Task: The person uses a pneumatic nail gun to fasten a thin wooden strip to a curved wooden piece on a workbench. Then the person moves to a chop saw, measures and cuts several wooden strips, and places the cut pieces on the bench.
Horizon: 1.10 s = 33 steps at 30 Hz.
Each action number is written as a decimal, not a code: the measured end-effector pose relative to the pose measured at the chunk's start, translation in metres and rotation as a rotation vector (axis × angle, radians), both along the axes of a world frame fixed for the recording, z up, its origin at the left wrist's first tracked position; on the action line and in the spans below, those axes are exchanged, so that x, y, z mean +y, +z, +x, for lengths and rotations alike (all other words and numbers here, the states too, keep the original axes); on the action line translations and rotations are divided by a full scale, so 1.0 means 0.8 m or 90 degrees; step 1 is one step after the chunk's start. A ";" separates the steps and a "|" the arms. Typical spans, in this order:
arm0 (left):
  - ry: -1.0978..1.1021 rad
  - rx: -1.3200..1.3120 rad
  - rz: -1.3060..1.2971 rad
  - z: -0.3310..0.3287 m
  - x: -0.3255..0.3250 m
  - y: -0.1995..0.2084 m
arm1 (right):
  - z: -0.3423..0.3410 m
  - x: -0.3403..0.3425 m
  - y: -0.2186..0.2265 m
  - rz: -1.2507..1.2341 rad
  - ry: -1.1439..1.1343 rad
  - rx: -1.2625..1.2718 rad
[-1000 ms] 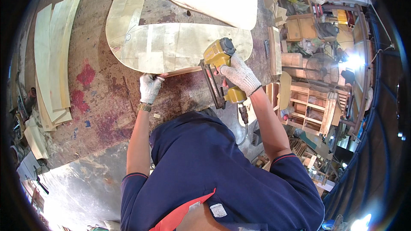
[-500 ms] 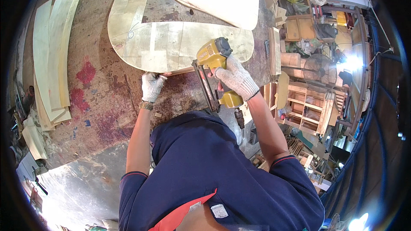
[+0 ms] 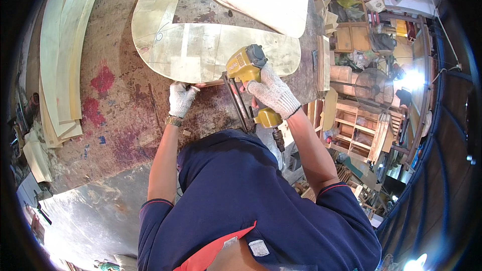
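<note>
One yellow nail gun [image 3: 242,68] and one L-shaped panel [image 3: 208,49], toward the tabletop's [image 3: 128,105] right edge.
My right hand [image 3: 273,92] wraps the gun's handle above the near right corner; my left hand [image 3: 182,98], fingers curled, touches the panel's near rim; I cannot tell whether it grips.

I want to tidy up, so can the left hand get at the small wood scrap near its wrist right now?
Probably yes: the scrap lies uncovered on the table. The left hand is at the edge of the curved board, so would likely have to leave that.
</note>
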<state>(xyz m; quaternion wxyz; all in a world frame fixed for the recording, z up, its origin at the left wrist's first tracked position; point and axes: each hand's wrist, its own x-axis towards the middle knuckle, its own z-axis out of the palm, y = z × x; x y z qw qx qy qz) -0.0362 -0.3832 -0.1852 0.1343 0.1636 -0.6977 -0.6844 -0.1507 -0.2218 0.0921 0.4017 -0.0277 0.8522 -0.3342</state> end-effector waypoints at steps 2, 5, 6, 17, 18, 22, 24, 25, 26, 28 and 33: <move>-0.010 -0.004 0.028 0.001 -0.001 0.003 | 0.002 -0.001 0.002 0.002 -0.003 0.006; -0.030 -0.019 0.075 0.004 -0.002 0.008 | 0.003 -0.002 0.001 -0.008 -0.001 -0.002; -0.030 -0.021 0.068 0.004 -0.003 0.008 | 0.004 -0.002 0.000 0.009 -0.005 0.003; -0.058 -0.082 0.093 0.002 -0.005 0.007 | 0.018 -0.020 0.006 -0.033 -0.006 0.022; -0.069 -0.111 0.113 0.003 -0.006 0.009 | 0.018 -0.022 0.007 -0.024 -0.001 0.019; -0.028 -0.043 0.197 0.005 -0.011 0.011 | 0.018 -0.027 0.001 -0.025 0.030 -0.001; 0.038 -0.015 0.237 0.005 -0.016 0.010 | 0.016 -0.026 -0.005 -0.039 0.039 0.000; 0.084 -0.021 0.256 0.004 -0.020 0.009 | 0.016 -0.025 -0.008 -0.043 0.035 0.005; 0.126 -0.053 0.279 0.004 -0.022 0.009 | 0.016 -0.024 -0.010 -0.047 0.031 0.010; 0.164 0.001 0.329 0.005 -0.028 0.011 | 0.015 -0.023 -0.012 -0.028 0.032 -0.009; 0.186 0.061 0.313 0.003 -0.033 0.023 | 0.019 -0.031 -0.006 0.032 0.049 0.042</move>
